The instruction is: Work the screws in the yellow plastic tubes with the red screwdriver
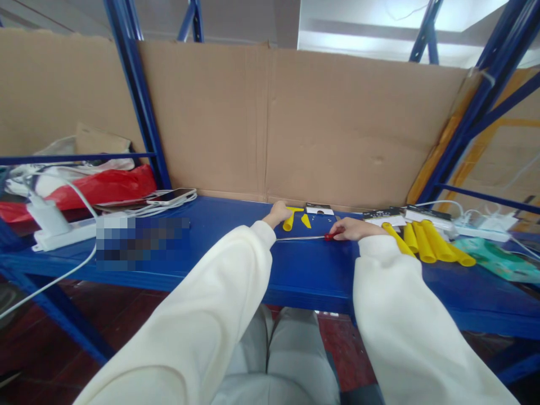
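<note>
blue steel shelf (pixel 236 264) runs across in front of the seated person, cardboard (pixel 329 129) backing it between blue uprights. nearest, two cream sleeves reach forward over grey trousers. the right hand (pixel 352 229) lies on the shelf, fingers closed round the red handle of a screwdriver (pixel 312 238) that rests flat, its thin metal shaft pointing left toward the other wrist. the left hand (pixel 277 214) sits just past the shaft's tip, curled on one end of a yellow tube (pixel 289 220); how firmly it grips cannot be told. a small yellow wedge (pixel 306 220) lies just beside that tube, between the hands. right of the right sleeve a row of yellow tubes (pixel 426 242) lies side by side, with a teal cloth (pixel 493 259) beyond them. further back, small black-and-white boxes (pixel 379 216) sit against the cardboard. far left, a phone (pixel 171 196) rests on white cables near a power strip (pixel 63 233) and a red bag (pixel 101 188).
</note>
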`<action>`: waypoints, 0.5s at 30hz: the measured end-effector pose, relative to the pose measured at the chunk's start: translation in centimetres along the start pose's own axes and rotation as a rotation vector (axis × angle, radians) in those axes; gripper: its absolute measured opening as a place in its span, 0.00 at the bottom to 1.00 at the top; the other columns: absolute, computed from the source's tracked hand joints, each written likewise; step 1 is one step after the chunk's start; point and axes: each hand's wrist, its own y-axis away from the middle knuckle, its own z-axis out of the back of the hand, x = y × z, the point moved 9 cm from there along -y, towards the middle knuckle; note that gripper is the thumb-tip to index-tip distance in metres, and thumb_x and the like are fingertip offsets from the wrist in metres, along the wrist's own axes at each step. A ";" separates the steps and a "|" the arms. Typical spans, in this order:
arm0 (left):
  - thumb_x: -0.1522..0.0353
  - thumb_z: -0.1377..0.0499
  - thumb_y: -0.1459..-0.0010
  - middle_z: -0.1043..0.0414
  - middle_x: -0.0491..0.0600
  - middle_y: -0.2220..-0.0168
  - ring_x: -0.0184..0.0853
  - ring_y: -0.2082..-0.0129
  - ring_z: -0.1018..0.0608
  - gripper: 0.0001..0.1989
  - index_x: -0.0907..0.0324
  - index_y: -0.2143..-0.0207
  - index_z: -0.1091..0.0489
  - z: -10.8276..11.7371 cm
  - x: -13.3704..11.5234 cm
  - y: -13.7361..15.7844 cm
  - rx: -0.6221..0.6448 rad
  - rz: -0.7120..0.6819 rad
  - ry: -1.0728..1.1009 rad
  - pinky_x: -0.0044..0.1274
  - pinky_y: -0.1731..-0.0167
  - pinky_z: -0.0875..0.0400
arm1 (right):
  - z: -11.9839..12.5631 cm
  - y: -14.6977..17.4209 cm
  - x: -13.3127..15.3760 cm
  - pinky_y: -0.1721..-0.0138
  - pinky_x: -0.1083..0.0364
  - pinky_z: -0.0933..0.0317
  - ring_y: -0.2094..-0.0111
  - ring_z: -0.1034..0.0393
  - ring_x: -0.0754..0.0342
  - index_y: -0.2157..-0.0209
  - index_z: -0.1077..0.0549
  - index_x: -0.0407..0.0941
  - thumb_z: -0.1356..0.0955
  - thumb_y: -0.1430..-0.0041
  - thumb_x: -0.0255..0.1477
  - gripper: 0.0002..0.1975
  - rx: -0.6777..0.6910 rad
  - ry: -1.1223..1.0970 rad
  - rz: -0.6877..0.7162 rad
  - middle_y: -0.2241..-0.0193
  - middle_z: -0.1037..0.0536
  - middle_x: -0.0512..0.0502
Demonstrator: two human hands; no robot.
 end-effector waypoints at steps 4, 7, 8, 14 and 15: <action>0.71 0.38 0.42 0.27 0.61 0.43 0.40 0.46 0.22 0.26 0.68 0.40 0.32 -0.3 -0.8 1.5 0.142 -0.070 -0.043 0.20 0.51 0.30 | 0.3 0.0 0.0 0.58 0.56 0.31 0.61 0.23 0.49 0.64 0.18 0.46 0.26 0.50 0.35 0.12 -0.046 -0.029 -0.015 0.64 0.16 0.46; 0.66 0.37 0.42 0.32 0.58 0.39 0.41 0.40 0.27 0.28 0.63 0.40 0.32 -1.1 -1.4 2.8 0.281 -0.190 -0.128 0.23 0.44 0.34 | 0.8 0.0 0.0 0.56 0.56 0.31 0.60 0.23 0.49 0.61 0.18 0.45 0.28 0.47 0.34 0.12 -0.106 -0.044 -0.044 0.62 0.16 0.45; 0.65 0.37 0.42 0.34 0.57 0.37 0.42 0.38 0.30 0.28 0.61 0.40 0.32 -1.5 -1.4 3.1 0.311 -0.220 -0.166 0.25 0.42 0.37 | 1.0 0.0 0.0 0.56 0.56 0.32 0.60 0.23 0.49 0.61 0.18 0.45 0.28 0.46 0.33 0.11 -0.124 -0.035 -0.050 0.62 0.16 0.45; 0.63 0.44 0.37 0.44 0.59 0.32 0.40 0.31 0.43 0.31 0.59 0.34 0.42 -3.4 0.0 3.5 0.327 -0.288 -0.281 0.29 0.36 0.45 | 1.5 -0.2 -0.1 0.55 0.56 0.33 0.60 0.23 0.49 0.65 0.18 0.44 0.30 0.45 0.31 0.09 -0.197 0.015 -0.079 0.63 0.16 0.44; 0.62 0.45 0.37 0.44 0.59 0.32 0.41 0.31 0.43 0.31 0.59 0.33 0.44 -3.5 0.1 3.4 0.315 -0.288 -0.288 0.30 0.36 0.45 | 1.7 -0.2 -0.2 0.55 0.56 0.33 0.60 0.23 0.49 0.64 0.18 0.44 0.30 0.44 0.31 0.09 -0.215 0.022 -0.094 0.62 0.16 0.44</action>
